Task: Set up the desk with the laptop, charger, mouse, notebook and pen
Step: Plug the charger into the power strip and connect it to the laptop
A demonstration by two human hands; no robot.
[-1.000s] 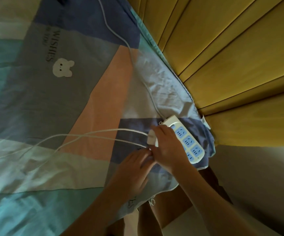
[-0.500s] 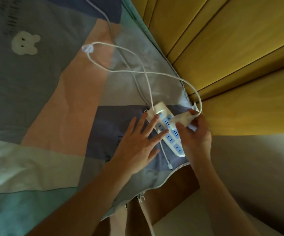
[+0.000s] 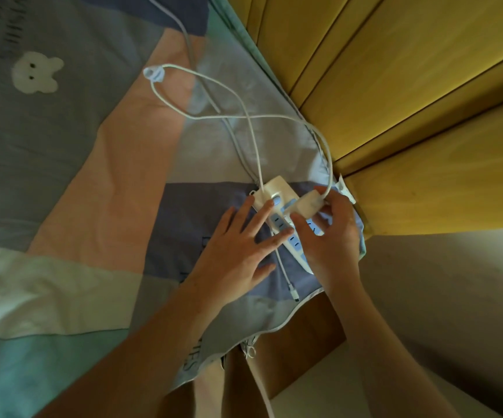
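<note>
A white power strip (image 3: 279, 193) with blue sockets lies on the bed near the headboard corner. My right hand (image 3: 331, 236) grips the white charger brick (image 3: 306, 204) just above the strip's sockets. My left hand (image 3: 238, 251) rests flat with fingers spread, its fingertips pressing on the strip's near end. The charger's white cable (image 3: 211, 86) loops across the blanket, and its plug end (image 3: 294, 294) lies by the bed edge. No laptop, mouse, notebook or pen is in view.
A patchwork blanket (image 3: 93, 176) in grey, peach and teal covers the bed. The padded yellow headboard (image 3: 395, 86) rises on the right. The strip's own grey cord (image 3: 184, 31) runs to the top. The brown bed frame (image 3: 304, 351) and pale floor lie below.
The charger brick went from the strip's left side to over its sockets in my right hand. Its cable now lies looped. My left hand spread out and pressed on the strip.
</note>
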